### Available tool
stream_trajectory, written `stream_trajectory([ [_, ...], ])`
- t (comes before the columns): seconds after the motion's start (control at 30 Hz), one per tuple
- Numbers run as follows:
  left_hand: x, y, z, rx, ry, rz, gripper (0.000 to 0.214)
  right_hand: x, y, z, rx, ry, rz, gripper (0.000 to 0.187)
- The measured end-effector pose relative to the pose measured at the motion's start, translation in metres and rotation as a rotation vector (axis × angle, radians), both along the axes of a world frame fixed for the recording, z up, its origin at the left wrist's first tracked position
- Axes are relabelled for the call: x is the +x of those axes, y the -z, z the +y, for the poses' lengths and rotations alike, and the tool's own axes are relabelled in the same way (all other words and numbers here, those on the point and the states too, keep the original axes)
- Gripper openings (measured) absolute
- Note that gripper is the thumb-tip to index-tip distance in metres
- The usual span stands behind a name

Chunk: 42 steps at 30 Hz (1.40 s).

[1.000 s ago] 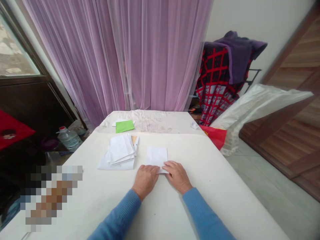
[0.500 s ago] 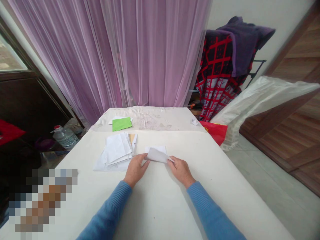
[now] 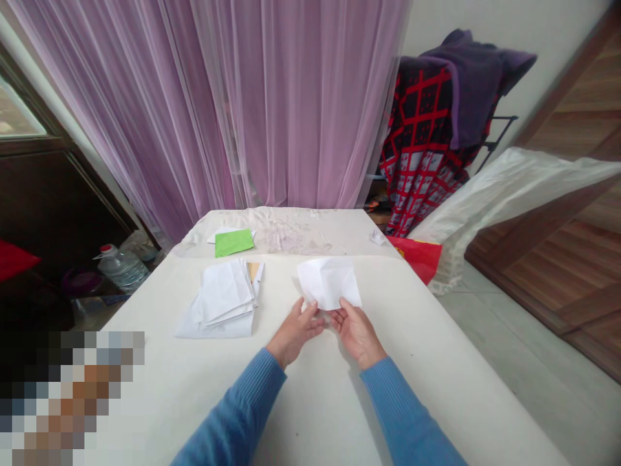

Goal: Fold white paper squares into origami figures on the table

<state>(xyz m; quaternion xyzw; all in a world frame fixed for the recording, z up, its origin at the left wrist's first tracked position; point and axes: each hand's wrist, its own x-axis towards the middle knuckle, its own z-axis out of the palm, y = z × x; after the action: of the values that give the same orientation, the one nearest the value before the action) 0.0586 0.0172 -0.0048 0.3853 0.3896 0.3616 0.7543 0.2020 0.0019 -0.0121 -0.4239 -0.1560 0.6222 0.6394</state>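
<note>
I hold a folded white sheet of paper [image 3: 328, 282] up off the white table [image 3: 310, 388], its creased face turned toward me. My left hand [image 3: 297, 329] pinches its lower left edge. On the lower right edge, the fingers of my right hand [image 3: 355, 330] are closed. Both arms wear blue sleeves. A stack of white papers [image 3: 222, 299] lies just left of my left hand.
A green sheet [image 3: 233, 242] lies further back on the table. Purple curtains hang behind. A rack with a red-black checked cloth [image 3: 427, 142] stands back right, beside a red bag [image 3: 417, 259]. A water bottle [image 3: 120, 266] sits on the floor at left.
The paper lay flat under both hands, then its near edge was lifted; now it is raised off the table and held up between my hands.
</note>
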Motion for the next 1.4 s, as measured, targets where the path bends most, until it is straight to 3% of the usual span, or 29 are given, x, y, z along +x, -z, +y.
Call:
stream_trajectory([
  [0.07,0.01,-0.004,0.001,-0.035,-0.004,-0.091,0.06,0.0,0.0,-0.001,0.014,-0.007,0.014,0.022],
  [0.2,0.019,-0.009,0.015,0.06,-0.259,-0.017,0.072,0.003,0.001,-0.007,-0.012,0.102,-0.051,0.03],
  [0.3,0.012,-0.008,0.03,0.162,-0.285,0.325,0.088,0.009,0.002,-0.019,0.062,0.118,-0.159,0.042],
  [0.43,-0.01,-0.005,0.047,0.358,-0.09,0.934,0.086,0.023,0.007,-0.039,0.123,-0.096,-0.41,0.063],
  [0.53,-0.025,-0.002,0.049,0.519,-0.037,1.177,0.086,0.031,0.009,-0.049,0.074,-0.188,-0.551,0.089],
  [0.63,-0.036,0.001,0.04,0.791,-0.026,1.358,0.077,0.034,0.005,-0.05,0.039,-0.291,-0.587,0.086],
  [0.7,-0.044,0.003,0.031,0.962,0.045,1.355,0.068,0.035,0.001,-0.048,0.032,-0.367,-0.597,0.077],
  [0.77,-0.051,0.004,0.02,1.102,0.218,1.278,0.062,0.035,-0.002,-0.044,0.021,-0.417,-0.609,0.066],
  [0.87,-0.06,0.001,0.004,1.135,0.531,1.136,0.056,0.035,-0.003,-0.04,-0.044,-0.414,-0.577,0.051],
  [0.97,-0.062,-0.002,-0.006,1.083,0.626,1.121,0.088,0.036,-0.003,-0.04,-0.085,-0.39,-0.441,0.05],
  [1.03,-0.062,-0.001,-0.007,1.091,0.601,1.143,0.098,0.038,-0.002,-0.041,-0.094,-0.385,-0.375,0.051],
  [1.07,-0.061,0.001,-0.005,1.106,0.572,1.146,0.093,0.038,-0.001,-0.041,-0.098,-0.382,-0.37,0.051],
  [1.17,-0.061,0.009,0.004,1.161,0.439,1.11,0.051,0.041,0.004,-0.039,-0.062,-0.384,-0.509,0.052],
  [1.27,-0.059,0.015,0.016,1.219,0.301,1.028,0.03,0.043,0.011,-0.029,0.082,-0.306,-0.886,0.047],
  [1.4,-0.052,0.015,0.025,1.158,0.191,1.067,0.036,0.042,0.015,-0.008,0.192,-0.184,-1.425,0.027],
])
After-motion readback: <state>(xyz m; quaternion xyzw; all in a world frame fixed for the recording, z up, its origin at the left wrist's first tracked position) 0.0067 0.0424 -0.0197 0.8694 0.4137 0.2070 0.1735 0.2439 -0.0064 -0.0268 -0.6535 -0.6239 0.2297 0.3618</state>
